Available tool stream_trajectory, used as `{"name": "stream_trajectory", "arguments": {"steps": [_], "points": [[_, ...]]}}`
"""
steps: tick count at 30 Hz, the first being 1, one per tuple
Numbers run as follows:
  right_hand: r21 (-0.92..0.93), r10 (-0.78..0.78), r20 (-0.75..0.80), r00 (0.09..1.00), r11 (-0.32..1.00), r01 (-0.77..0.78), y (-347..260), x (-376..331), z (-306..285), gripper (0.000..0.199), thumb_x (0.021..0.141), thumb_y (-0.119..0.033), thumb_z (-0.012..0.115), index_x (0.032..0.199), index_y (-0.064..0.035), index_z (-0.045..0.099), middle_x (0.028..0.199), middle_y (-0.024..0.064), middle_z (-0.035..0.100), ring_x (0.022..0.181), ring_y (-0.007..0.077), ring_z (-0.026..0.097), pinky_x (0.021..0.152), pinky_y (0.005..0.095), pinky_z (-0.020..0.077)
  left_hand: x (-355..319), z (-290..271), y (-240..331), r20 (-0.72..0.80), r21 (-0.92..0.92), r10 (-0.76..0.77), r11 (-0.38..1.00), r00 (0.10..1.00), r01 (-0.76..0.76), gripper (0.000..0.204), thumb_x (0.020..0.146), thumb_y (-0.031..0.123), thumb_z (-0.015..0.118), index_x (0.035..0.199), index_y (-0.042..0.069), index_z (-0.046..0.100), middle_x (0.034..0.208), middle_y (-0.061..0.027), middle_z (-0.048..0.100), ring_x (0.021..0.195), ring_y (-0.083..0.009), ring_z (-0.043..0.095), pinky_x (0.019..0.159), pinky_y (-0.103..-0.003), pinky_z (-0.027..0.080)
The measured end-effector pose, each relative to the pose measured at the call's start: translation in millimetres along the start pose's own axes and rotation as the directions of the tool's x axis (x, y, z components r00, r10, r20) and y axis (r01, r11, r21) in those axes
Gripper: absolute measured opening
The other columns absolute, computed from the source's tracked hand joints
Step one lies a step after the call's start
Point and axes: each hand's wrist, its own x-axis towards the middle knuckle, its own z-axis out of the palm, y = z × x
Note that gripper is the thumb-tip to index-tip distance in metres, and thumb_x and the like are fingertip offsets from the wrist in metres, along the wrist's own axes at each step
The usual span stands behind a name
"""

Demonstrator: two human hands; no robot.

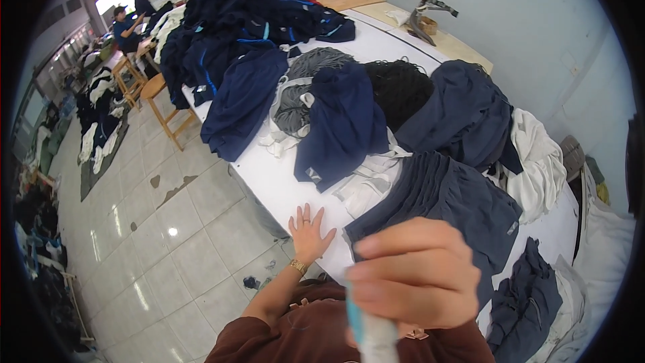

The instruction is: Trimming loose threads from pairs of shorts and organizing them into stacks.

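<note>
My left hand [310,236] lies flat with fingers spread on the white tabletop [270,180], near its edge. Raised close to the camera, my right hand [420,272] is closed around a blurred white and light-blue stick-like object [376,333]; its exact kind does not show. Behind the right hand, dark grey shorts [453,195] lie gathered on the table. Beyond my left hand rests a navy garment [341,121], draped over pale folded cloth [366,181].
A large heap of navy garments [235,20] covers the far table. Grey cords [319,60], black cords [403,87] and white cloth [537,161] lie nearer. A wooden stool [156,87] stands on the tiled floor at left; a person [127,33] stands beyond it.
</note>
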Motion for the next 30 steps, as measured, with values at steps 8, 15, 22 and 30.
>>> {"name": "stream_trajectory", "arguments": {"steps": [8,15,22,30], "points": [[0.245,-0.196,-0.145,0.97,0.943,0.227,8,12,4,0.019,0.09,-0.016,0.06,0.089,-0.0002,0.071,0.078,0.0104,0.067,0.065,0.0214,0.063,0.058,0.0269,0.0519,0,-13,0,-0.061,0.023,0.043,0.999,0.997,-0.041,0.069,0.079,0.05,0.062,0.137,0.017,0.045,0.146,-0.0239,0.031,0.139,-0.0395,0.02,0.109,-0.058,0.012],[0.482,0.086,-0.091,0.992,0.876,-0.032,-7,19,-16,0.02,0.087,-0.018,0.065,0.087,0.0007,0.072,0.076,0.0108,0.066,0.059,0.0168,0.06,0.046,0.0239,0.0474,12,-11,5,0.024,-0.019,-0.014,1.0,1.0,0.014,0.07,0.079,0.049,0.063,0.137,0.013,0.045,0.148,-0.0208,0.029,0.14,-0.0391,0.017,0.108,-0.059,0.012],[0.265,-0.009,-0.102,0.995,0.964,0.036,-14,16,-13,0.016,0.081,-0.014,0.071,0.088,-0.0005,0.067,0.073,0.0094,0.064,0.06,0.0189,0.06,0.049,0.0239,0.0476,3,-8,1,0.022,0.029,-0.083,0.996,0.996,0.083,0.069,0.079,0.05,0.061,0.137,0.016,0.045,0.147,-0.0215,0.03,0.139,-0.0388,0.02,0.109,-0.058,0.012],[0.242,-0.028,0.01,1.0,0.97,0.025,-22,11,6,0.015,0.077,-0.011,0.07,0.089,-0.003,0.064,0.084,0.011,0.068,0.076,0.0256,0.063,0.056,0.0288,0.0503,3,-2,-3,-0.055,-0.021,0.003,1.0,0.998,-0.004,0.066,0.079,0.05,0.061,0.134,0.016,0.048,0.145,-0.0223,0.033,0.138,-0.039,0.022,0.109,-0.057,0.013]]}}
